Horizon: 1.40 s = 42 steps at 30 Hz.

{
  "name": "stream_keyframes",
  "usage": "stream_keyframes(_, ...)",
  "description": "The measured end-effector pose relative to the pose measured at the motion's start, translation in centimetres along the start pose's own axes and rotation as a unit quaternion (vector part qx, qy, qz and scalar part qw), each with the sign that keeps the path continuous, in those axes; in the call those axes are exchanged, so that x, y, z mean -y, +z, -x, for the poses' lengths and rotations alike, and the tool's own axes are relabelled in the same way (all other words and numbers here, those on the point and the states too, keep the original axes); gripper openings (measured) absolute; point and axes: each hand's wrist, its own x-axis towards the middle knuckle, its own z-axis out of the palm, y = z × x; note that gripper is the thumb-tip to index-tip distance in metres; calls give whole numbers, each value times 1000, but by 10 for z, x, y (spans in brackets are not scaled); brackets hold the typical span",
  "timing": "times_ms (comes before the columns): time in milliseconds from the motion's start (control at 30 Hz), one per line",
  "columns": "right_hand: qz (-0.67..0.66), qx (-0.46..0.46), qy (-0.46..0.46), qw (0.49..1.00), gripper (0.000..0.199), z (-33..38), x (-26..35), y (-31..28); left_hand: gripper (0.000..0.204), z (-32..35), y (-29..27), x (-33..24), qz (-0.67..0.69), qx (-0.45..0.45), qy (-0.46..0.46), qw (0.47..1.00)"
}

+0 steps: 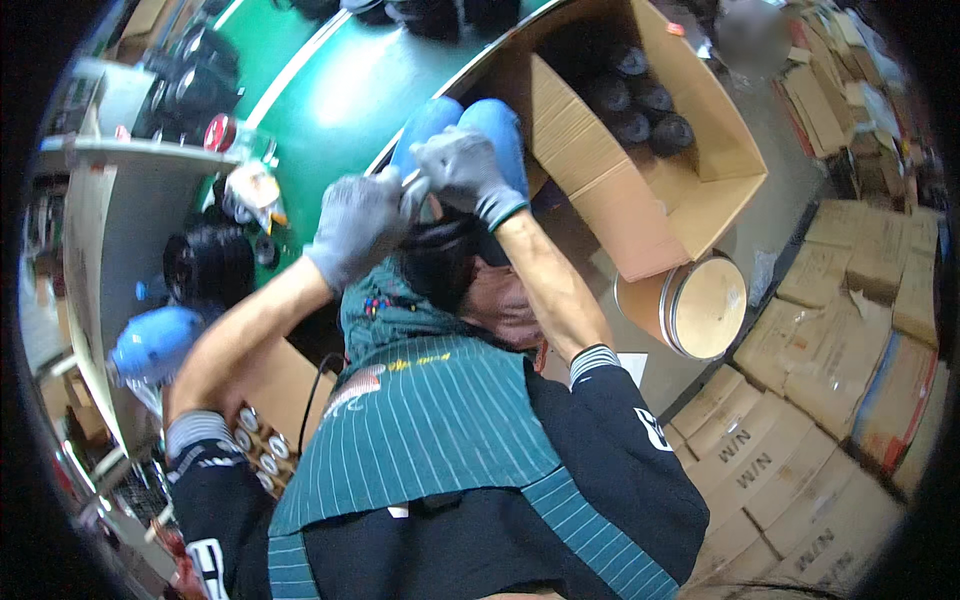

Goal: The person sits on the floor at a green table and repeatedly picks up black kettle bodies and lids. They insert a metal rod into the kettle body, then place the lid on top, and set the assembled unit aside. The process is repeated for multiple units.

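Observation:
My left hand (358, 228) and my right hand (458, 168), both in grey knit gloves, meet in front of my knees in blue trousers (495, 128). Fingers are curled closed on both hands. Between them is something small that I cannot make out. Just below the gloves a dark, rounded thing (440, 240) lies at my lap, partly hidden. A dark green striped apron (420, 420) covers my front.
To the right an open cardboard box (720, 195) holds several black rolls (630, 95), beside a tan drum (708, 308). Stacked cartons (790, 470) line the right. At left are a shelf (110, 220), a red-lidded clear jar (228, 135) and a blue rounded thing (155, 342).

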Motion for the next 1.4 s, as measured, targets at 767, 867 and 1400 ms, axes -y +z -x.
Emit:
stream_keyframes(767,-120,58,272,953,115,88,84,-70,47,14,15,102,228,-68,-221,946)
stream_keyframes(867,-167,135,281,935,104,66,97,-87,50,23,71,151,254,-85,-325,907)
stream_keyframes(1400,-280,-210,297,889,83,51,103,-102,69,80,56,137,179,-243,-96,949)
